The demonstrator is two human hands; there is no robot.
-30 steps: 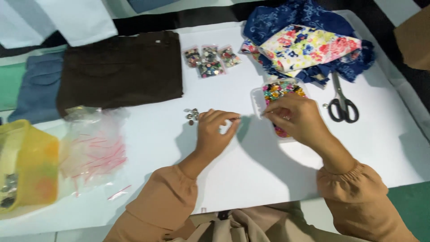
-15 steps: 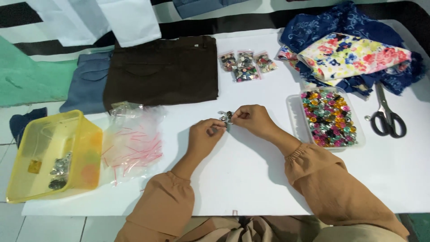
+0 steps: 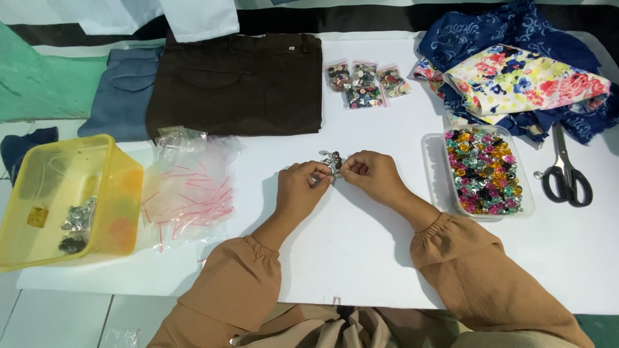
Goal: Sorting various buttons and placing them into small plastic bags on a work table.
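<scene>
Left hand [image 3: 302,188] and right hand [image 3: 373,175] meeting mid-table, fingertips of both pinched on a small cluster of buttons [image 3: 333,162], raised for sorting; tray of coloured buttons [image 3: 485,169] within right-hand reach.

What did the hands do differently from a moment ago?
The right hand left the clear tray of colourful beads and moved left to meet the left hand at the middle of the white table. Both hands now pinch a small bag of buttons between them. The scissors, the yellow tub and the brown trousers stayed put.
</scene>
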